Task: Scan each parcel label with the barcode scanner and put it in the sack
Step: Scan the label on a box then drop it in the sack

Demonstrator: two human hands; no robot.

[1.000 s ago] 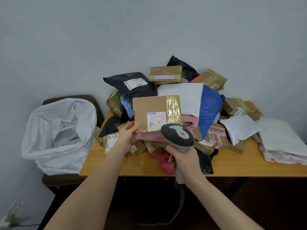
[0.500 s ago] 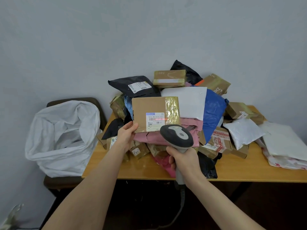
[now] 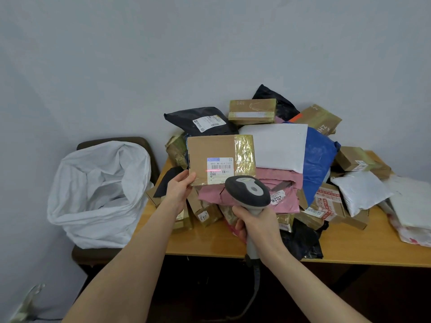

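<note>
My left hand (image 3: 179,188) grips the lower left corner of a flat brown cardboard parcel (image 3: 210,150) with shiny tape on its right side, holding it upright above the pile. Its white label (image 3: 220,169) faces me and a red scan line crosses the barcode's left part. My right hand (image 3: 257,226) grips the handle of a grey and black barcode scanner (image 3: 247,191), whose head points at the label from just below it. A white sack (image 3: 100,194) stands open on a dark chair to the left of the table.
A heap of parcels (image 3: 275,145), boxes and black, white, pink and blue mailer bags, covers the wooden table (image 3: 210,247) against the wall. White bags (image 3: 410,206) lie at the right end. The scanner cable (image 3: 255,287) hangs down in front of the table.
The parcel and both hands have barely moved relative to each other. The red scan line sits a little lower and further left on the label. The view has shifted slightly.
</note>
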